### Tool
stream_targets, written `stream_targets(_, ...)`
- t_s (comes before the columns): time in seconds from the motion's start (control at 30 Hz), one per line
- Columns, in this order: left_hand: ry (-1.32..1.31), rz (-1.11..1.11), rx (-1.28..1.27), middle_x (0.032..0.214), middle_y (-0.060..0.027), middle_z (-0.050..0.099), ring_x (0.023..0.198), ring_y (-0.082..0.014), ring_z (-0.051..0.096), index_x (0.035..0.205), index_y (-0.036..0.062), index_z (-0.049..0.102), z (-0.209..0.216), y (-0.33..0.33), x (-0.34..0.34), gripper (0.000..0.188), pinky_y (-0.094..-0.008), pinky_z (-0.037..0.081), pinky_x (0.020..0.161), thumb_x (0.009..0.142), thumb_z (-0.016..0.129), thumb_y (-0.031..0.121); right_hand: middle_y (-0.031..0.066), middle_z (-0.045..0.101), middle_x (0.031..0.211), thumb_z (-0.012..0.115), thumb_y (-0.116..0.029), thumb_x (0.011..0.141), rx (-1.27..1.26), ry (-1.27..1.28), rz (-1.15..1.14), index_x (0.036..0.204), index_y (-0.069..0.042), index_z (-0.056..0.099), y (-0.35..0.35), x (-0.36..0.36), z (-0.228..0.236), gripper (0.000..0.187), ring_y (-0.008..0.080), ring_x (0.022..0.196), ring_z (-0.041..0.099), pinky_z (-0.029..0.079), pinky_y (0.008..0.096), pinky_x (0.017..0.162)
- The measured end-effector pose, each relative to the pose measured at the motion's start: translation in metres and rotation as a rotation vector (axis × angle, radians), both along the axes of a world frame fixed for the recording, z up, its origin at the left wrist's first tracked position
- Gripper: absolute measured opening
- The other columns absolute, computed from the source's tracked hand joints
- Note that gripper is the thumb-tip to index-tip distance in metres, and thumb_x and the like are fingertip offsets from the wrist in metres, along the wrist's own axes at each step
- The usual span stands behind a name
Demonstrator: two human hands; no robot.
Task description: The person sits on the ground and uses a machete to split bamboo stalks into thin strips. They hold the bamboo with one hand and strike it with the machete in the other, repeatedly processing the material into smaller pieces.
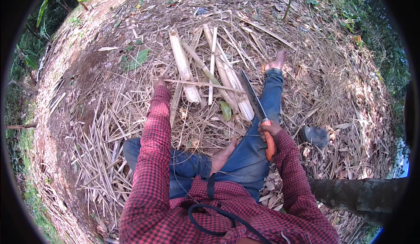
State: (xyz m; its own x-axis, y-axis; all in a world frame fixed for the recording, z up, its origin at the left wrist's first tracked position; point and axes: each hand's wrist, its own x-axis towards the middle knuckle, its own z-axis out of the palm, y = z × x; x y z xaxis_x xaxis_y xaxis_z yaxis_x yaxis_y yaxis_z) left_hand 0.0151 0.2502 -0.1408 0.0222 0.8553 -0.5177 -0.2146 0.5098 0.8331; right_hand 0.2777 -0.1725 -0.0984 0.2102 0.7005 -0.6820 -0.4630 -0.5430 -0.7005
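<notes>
My left hand (pixel 161 81) is closed on the left end of a thin bamboo strip (pixel 199 84). The strip stretches to the right across several split bamboo pieces on the ground. By my right thigh, my right hand (pixel 271 129) grips the orange handle of a long dark blade (pixel 252 94). Its tip points forward and left, close to the strip's right end. Whether the blade is a saw or a machete I cannot tell. Beneath the strip lie a wide pale bamboo piece (pixel 183 64) and a longer one (pixel 227 69).
I sit on littered ground with my right leg (pixel 269 97) stretched forward and my left foot (pixel 223 156) folded inward. A heap of thin strips (pixel 103 152) lies at my left. At right are a dark, rounded object (pixel 316 136) and a thick trunk (pixel 358 196).
</notes>
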Motion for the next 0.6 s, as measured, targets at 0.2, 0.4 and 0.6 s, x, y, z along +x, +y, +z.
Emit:
stream_targets(0.2, 0.414, 0.06, 0.327, 0.114, -0.0182, 0.054, 0.107, -0.0255, 0.049, 0.108, -0.0015, 0.054, 0.081, -0.042, -0.029, 0.039, -0.0393, 0.036, 0.093, 0.085, 0.051, 0.03, 0.0068, 0.053, 0.061, 0.064, -0.003, 0.069, 0.017, 0.006, -0.041, 0.087, -0.002, 0.053, -0.002, 0.0, -0.004, 0.022, 0.0187, 0.043, 0.052, 0.044, 0.0318, 0.04)
stream_targets(0.4, -0.722, 0.276, 0.976, 0.064, -0.0027, 0.043, 0.056, -0.0129, 0.042, 0.082, 0.0064, 0.049, 0.226, -0.136, -0.087, 0.019, -0.0265, 0.041, 0.058, 0.09, 0.037, 0.019, 0.0062, 0.055, 0.064, 0.065, 0.0, 0.067, 0.053, -0.307, 0.016, 0.09, -0.002, 0.054, -0.01, -0.003, -0.015, 0.026, 0.0155, 0.048, 0.054, 0.045, 0.0306, 0.044)
stream_targets(0.6, -0.533, 0.16, 1.22, 0.052, 0.0034, 0.033, 0.04, -0.007, 0.028, 0.069, 0.0106, 0.048, 0.282, -0.194, -0.115, 0.04, -0.0213, 0.023, 0.034, 0.091, 0.042, 0.044, 0.0106, 0.061, 0.074, 0.068, -0.015, 0.072, 0.274, -0.513, 0.091, 0.095, 0.002, 0.054, 0.013, -0.075, 0.061, 0.031, 0.0184, 0.063, 0.061, 0.049, 0.0304, 0.057)
